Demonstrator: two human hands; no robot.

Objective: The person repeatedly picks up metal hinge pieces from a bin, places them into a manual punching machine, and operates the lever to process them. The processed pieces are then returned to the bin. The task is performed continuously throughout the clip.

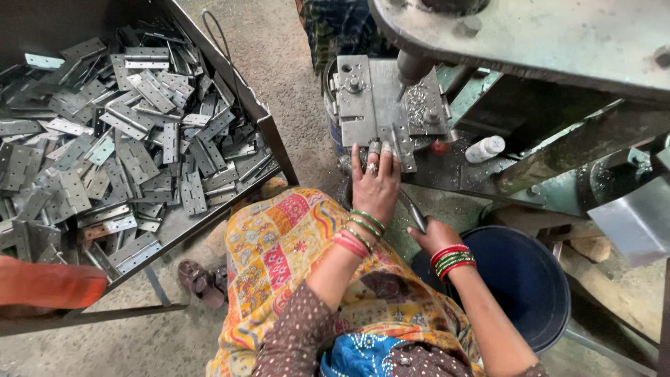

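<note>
My left hand (375, 183) reaches forward to the steel die plate (363, 105) of a press, its fingertips pressing on a narrow metal hinge piece (403, 148) at the plate's front edge. A ring shows on one finger and bangles circle the wrist. My right hand (433, 234) sits lower, closed around a dark metal lever handle (412, 208) that slants up toward the press. The press ram (413, 68) hangs just above the plate, with metal chips scattered beside it.
A large metal tray (269, 136) at left holds several loose grey hinge leaves (132, 139). A blue bucket (523, 279) stands under the right arm. A small white bottle (484, 148) lies on the press bed. Sandalled feet (202, 279) rest on the concrete floor.
</note>
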